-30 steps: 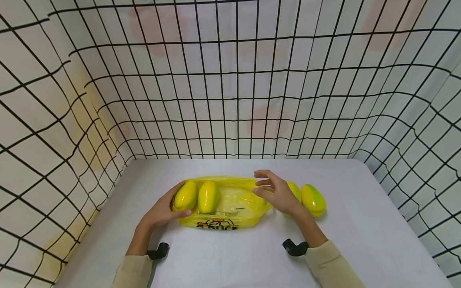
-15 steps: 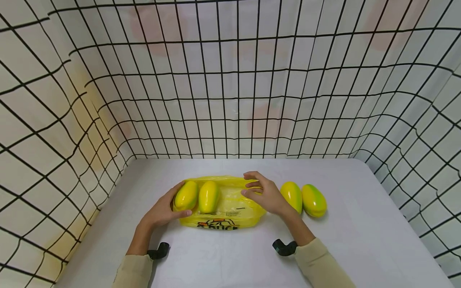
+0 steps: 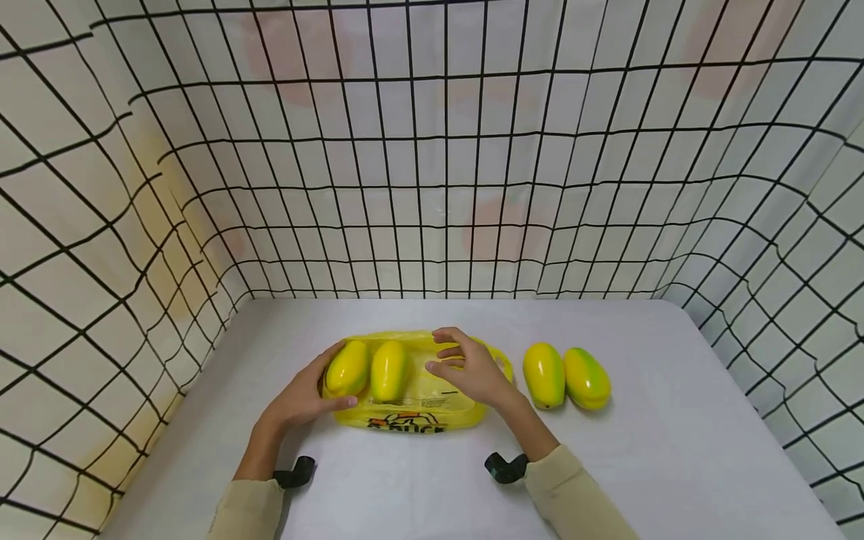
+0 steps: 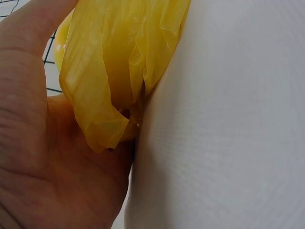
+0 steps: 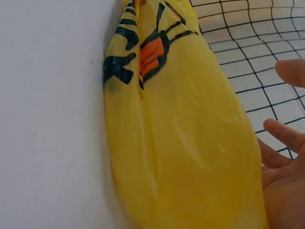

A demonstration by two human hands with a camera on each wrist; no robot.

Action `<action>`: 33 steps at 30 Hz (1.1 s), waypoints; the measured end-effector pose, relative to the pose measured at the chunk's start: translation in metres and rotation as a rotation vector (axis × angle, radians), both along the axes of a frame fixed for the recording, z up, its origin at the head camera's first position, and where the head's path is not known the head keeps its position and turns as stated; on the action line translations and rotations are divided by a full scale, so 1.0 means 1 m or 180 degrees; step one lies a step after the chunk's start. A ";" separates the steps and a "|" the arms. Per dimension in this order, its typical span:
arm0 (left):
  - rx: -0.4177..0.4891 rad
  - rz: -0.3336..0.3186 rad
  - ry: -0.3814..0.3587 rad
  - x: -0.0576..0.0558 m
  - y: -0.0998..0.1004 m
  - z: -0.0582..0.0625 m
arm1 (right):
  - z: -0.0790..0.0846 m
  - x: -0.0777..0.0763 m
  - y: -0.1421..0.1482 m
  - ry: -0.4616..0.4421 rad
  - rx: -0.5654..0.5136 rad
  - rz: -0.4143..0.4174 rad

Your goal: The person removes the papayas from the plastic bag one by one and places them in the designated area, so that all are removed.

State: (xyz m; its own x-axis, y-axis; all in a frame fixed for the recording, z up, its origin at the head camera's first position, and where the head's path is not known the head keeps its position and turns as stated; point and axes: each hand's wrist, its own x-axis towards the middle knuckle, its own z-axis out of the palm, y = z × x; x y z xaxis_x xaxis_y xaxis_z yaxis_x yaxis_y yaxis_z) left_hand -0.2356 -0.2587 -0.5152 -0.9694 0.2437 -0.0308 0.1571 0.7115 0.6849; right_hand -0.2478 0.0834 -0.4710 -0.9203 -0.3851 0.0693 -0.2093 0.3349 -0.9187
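Note:
A yellow plastic bag (image 3: 455,416) with black and orange print lies spread on the table, its mouth facing up. Two glossy yellow-green mangoes rest side by side in its left part, one mango (image 3: 349,367) by my left hand and another mango (image 3: 389,371) to its right. My left hand (image 3: 300,394) grips the bag's left end around the outer mango; crumpled film (image 4: 119,62) lies against the palm in the left wrist view. Over the bag's right half hovers my right hand (image 3: 475,373), fingers apart and holding nothing. The right wrist view shows those fingers (image 5: 286,136) beyond the bag's side.
Two more mangoes lie on the white table right of the bag, a nearer mango (image 3: 544,375) and a greener mango (image 3: 587,379). Black wire mesh (image 3: 445,161) stands along the back and both sides. Each wrist carries a small black camera (image 3: 506,469).
My right hand has moved left, away from the loose mangoes and across the bag's right half. The bag's right end and both loose mangoes now show more fully. My left hand stays in place.

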 end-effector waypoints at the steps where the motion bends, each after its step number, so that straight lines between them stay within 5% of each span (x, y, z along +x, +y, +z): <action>1: -0.0009 0.0004 -0.0003 0.000 0.000 0.000 | 0.000 0.000 -0.002 -0.0006 0.0005 0.0001; 33: 0.0006 -0.0023 0.0028 0.000 0.000 0.001 | -0.021 -0.005 -0.064 -0.0128 0.0304 -0.0292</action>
State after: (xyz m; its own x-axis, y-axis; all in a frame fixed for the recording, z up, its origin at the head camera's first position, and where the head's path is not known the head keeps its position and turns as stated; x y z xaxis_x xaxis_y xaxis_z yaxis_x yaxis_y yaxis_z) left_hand -0.2360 -0.2590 -0.5145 -0.9678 0.2507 -0.0218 0.1683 0.7091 0.6848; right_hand -0.2530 0.0199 -0.4918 -0.9532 -0.3024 -0.0013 -0.1376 0.4374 -0.8887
